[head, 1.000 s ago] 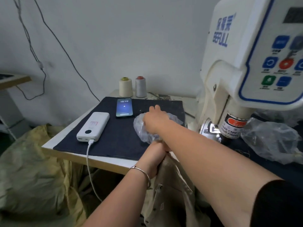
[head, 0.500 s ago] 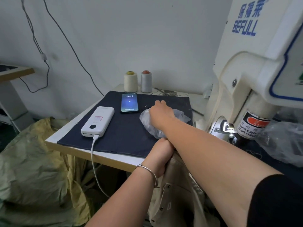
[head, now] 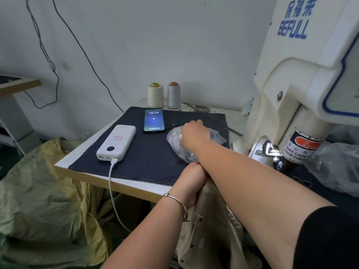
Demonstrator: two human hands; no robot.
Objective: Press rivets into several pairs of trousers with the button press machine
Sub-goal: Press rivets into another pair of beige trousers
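Note:
My right hand (head: 195, 135) reaches across onto a small clear plastic bag (head: 174, 141) lying on the dark cloth mat (head: 151, 158); its fingertips dip down into the bag and are hidden. My left hand (head: 191, 181), with a silver bangle on the wrist, grips the top of beige trousers (head: 211, 230) at the table's front edge, under my right forearm. The trousers hang down below the table. The white button press machine (head: 291, 74) stands at the right, its lit pressing point (head: 271, 149) beside a red warning label.
On the mat lie a lit phone (head: 154, 120) and a white power bank (head: 116, 142) with a cable. Two thread spools (head: 155, 95) stand at the back. A larger crumpled plastic bag (head: 334, 164) sits right of the machine. A yellow-green sack (head: 38, 191) fills the floor at left.
My view has swung left and closer, so the machine's control panel has left the frame. Both hands stay where they were, right on the bag, left on the trousers.

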